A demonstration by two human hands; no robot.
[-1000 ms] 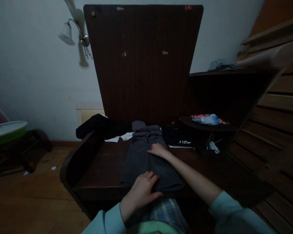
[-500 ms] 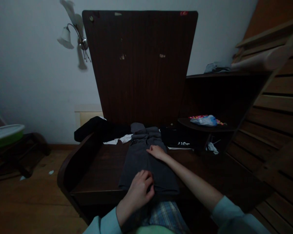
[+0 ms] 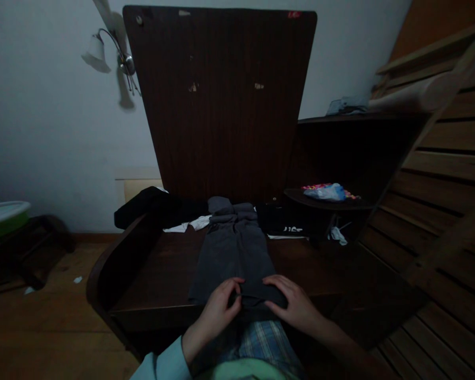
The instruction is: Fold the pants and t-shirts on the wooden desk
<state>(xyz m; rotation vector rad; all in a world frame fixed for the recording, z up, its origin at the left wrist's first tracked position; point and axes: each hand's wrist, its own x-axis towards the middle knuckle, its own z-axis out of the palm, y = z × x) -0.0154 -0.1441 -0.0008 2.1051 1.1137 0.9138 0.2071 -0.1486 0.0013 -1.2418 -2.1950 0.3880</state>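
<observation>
A dark grey garment [image 3: 233, 248], which looks like a pair of trousers, lies lengthwise on the dark wooden surface, bunched at its far end. My left hand [image 3: 221, 303] is at the near edge, left of the middle, with thumb and fingertips closed on the cloth. On the right, my right hand [image 3: 291, 303] grips the near corner, fingers on top and thumb at the hem. Between the hands the hem looks slightly lifted and creased.
Black clothing [image 3: 150, 206] and a white cloth [image 3: 200, 222] lie at the back left. Folded black clothing [image 3: 287, 221] with white lettering lies to the right. A small shelf [image 3: 324, 203] holds a plastic bag. A raised armrest-like edge [image 3: 98, 274] bounds the left.
My right hand has moved from the garment's middle back toward me to its near right corner. My left hand has closed on the near edge. The view has shifted slightly.
</observation>
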